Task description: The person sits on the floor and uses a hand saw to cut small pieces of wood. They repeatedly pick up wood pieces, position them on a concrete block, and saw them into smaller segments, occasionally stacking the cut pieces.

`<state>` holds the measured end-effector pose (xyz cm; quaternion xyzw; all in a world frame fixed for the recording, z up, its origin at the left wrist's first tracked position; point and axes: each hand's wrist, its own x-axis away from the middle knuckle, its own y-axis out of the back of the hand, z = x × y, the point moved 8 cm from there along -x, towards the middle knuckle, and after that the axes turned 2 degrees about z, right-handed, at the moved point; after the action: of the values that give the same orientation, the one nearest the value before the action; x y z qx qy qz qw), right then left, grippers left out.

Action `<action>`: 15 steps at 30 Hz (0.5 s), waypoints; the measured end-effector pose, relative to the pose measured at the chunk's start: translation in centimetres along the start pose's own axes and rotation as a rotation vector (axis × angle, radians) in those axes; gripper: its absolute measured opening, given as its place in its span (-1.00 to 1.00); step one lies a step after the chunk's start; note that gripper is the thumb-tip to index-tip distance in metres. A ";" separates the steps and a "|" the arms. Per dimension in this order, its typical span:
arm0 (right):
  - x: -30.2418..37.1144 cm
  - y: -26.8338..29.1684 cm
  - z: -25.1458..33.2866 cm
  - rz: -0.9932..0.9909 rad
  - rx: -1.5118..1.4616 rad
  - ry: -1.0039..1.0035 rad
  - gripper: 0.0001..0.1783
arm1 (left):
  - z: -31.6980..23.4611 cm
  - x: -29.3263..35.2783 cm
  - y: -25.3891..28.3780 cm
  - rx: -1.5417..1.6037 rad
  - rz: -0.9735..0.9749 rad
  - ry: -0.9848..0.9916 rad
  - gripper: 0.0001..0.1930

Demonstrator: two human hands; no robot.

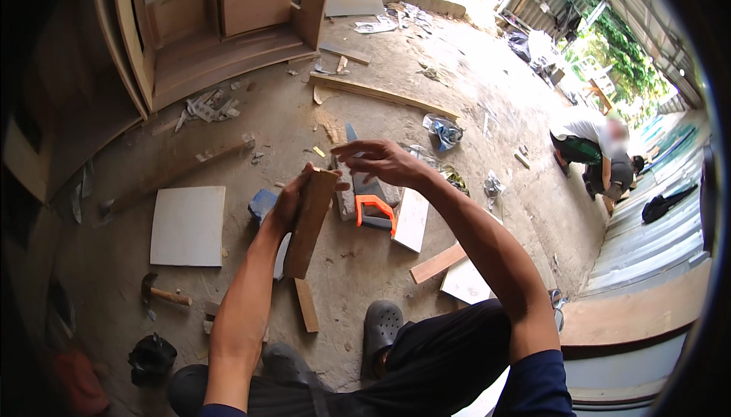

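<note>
My left hand point(286, 205) is wrapped round a short wooden plank point(311, 228), held up at a tilt above the floor. Close to the plank's far end, my right hand point(387, 162) reaches in from the right with its fingers apart and curved; whether a fingertip touches the wood I cannot tell. Below that hand a handsaw point(376, 213) with an orange and black handle lies on the ground, its blade running away from me. A smaller wood offcut point(306, 305) lies under the plank's near end.
A hammer point(166, 293) and a white square board point(187, 227) lie left. White panels point(412, 221) and a wood strip point(437, 263) lie right. A wooden cabinet frame point(228, 63) stands far left. A long batten point(384, 96) lies ahead. Another person point(586, 139) bends down far right.
</note>
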<state>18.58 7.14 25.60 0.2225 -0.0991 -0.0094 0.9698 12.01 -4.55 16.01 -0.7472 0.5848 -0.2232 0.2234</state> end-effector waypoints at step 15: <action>-2.5 1.2 -4.0 -0.060 0.118 0.508 -0.80 | -1.5 -4.8 0.2 -0.755 -0.146 -0.047 -0.47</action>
<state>16.85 10.11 22.11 0.2768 0.1537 0.0236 0.9483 9.93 -0.05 16.76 -0.8216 0.5656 0.0096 -0.0706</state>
